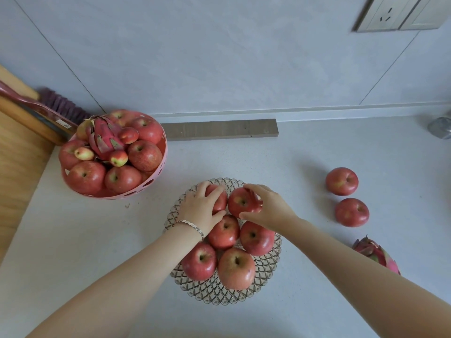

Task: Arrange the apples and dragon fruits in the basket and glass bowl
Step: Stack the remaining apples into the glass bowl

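A patterned glass bowl in the middle of the counter holds several red apples. My left hand grips an apple at the bowl's far left. My right hand grips the apple beside it at the far side. A pink basket at the left is heaped with apples, small fruits and a dragon fruit. Two loose apples lie on the counter to the right. Another dragon fruit lies at the right, partly hidden by my right forearm.
A wooden board with a knife and a purple brush sits at the far left. A grey strip lies along the wall. A metal object stands at the right edge, below a wall socket.
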`<state>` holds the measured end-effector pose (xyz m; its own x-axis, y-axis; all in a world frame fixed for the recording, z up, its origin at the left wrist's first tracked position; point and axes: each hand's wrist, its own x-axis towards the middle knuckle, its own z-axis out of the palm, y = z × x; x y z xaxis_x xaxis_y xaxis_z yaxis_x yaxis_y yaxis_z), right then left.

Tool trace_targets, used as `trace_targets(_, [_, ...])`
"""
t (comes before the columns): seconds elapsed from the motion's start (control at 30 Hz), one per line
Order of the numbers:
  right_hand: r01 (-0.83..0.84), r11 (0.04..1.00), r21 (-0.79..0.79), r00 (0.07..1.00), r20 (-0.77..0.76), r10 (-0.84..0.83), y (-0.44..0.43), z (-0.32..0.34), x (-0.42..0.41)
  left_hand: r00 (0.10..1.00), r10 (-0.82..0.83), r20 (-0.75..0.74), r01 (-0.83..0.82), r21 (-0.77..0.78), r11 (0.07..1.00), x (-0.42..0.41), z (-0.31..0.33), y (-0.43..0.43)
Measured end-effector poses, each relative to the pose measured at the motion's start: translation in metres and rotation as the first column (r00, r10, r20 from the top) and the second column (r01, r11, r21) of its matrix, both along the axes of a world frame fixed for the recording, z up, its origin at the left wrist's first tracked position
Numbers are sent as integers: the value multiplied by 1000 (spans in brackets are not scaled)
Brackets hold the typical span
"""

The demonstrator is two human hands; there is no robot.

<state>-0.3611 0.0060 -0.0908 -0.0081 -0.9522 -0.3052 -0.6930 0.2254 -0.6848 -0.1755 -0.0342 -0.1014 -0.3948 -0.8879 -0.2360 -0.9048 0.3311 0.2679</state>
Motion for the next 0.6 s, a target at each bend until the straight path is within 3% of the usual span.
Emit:
trace_targets(0.07, [-14,1000,17,1000,-21,14,-2,2,-1,1000,4,3,-4,28,1000,-1,2,0])
trace_targets(0.2, [-114,992,49,958,-258,123,-1,4,-1,995,-15,103,14,18,1000,-8,8,3])
trace_targets(0.27, [-128,991,42,968,-212,134,6,6,-6,992,-107,66,111,-54,992,-15,14,7])
trace_targets(0.33, [16,998,-59,999,-37,-19,17,9,-19,962,-272,-10,268,-130,955,-22,19,11])
trace_targets(0.4, [239,949,-205,970,7,-243,31,9,-46,916,-401,-9,394,-166,904,-29,20,17])
trace_targets(0.47, [369,898,-239,900,-150,-410,40,3,-81,905,-423,38,424,-136,895,-30,18,20])
trace_targets(0.6, [570,814,112,728,-529,-437,56,-9,-143,927,-371,58,374,-68,925,-35,17,26])
